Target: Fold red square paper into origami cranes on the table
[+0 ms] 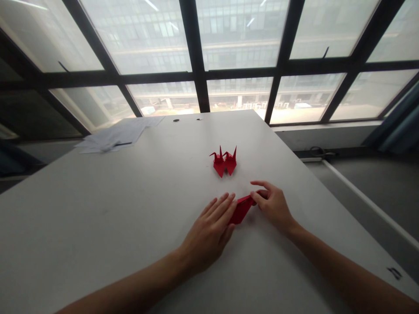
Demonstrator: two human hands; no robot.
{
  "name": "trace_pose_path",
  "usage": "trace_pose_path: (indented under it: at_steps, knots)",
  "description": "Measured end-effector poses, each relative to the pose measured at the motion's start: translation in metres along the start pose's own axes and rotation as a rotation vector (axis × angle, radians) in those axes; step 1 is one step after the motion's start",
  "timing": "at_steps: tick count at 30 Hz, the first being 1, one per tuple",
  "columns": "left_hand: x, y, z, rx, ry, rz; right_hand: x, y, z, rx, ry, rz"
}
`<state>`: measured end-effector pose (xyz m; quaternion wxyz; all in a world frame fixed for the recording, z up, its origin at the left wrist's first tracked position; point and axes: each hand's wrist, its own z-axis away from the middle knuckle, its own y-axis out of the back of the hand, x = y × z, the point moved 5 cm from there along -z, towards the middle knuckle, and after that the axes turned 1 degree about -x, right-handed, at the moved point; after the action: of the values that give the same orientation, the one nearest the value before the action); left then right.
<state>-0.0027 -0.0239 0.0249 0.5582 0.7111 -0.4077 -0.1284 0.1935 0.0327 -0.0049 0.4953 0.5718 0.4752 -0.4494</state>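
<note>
A piece of folded red paper (241, 212) lies on the white table between my hands. My left hand (209, 231) rests flat over its left part, fingers stretched out and hiding that side. With thumb and finger, my right hand (271, 204) pinches the paper's upper right corner, while its index finger points out to the left. Just beyond my hands stand two red paper cranes, the left crane (218, 164) and the right crane (231, 163), side by side and touching or nearly so, with their thin points upward.
White paper sheets (114, 136) are spread at the table's far left, with a dark pen (123, 143) on them. A dark round grommet (176, 120) sits near the far edge. A small black object (394, 273) lies by the right edge. Large windows (242, 35) stand behind the table (131, 196).
</note>
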Motion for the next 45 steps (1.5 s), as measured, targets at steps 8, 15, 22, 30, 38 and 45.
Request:
trace_pose_path:
  at_steps: [8,15,22,30,38,45]
  knots:
    - [-0.007,-0.024,0.006,-0.200,-0.011,-0.058,-0.023,0.008,0.004,0.066,0.480,0.568]
    - [-0.020,-0.018,0.000,-0.128,0.054,0.015,-0.027,-0.011,0.018,-0.395,0.612,0.646]
    - [-0.020,-0.015,-0.003,-0.049,0.049,0.128,-0.021,-0.019,0.016,-0.348,0.623,0.696]
    - [-0.021,-0.013,-0.003,-0.023,0.129,0.145,-0.019,-0.029,0.012,-0.222,0.464,0.711]
    - [-0.014,-0.017,0.002,-0.072,0.021,0.003,-0.013,-0.007,0.007,-0.043,0.418,0.778]
    - [-0.010,-0.020,0.004,-0.083,-0.005,-0.053,-0.017,-0.028,0.042,-0.268,0.513,0.954]
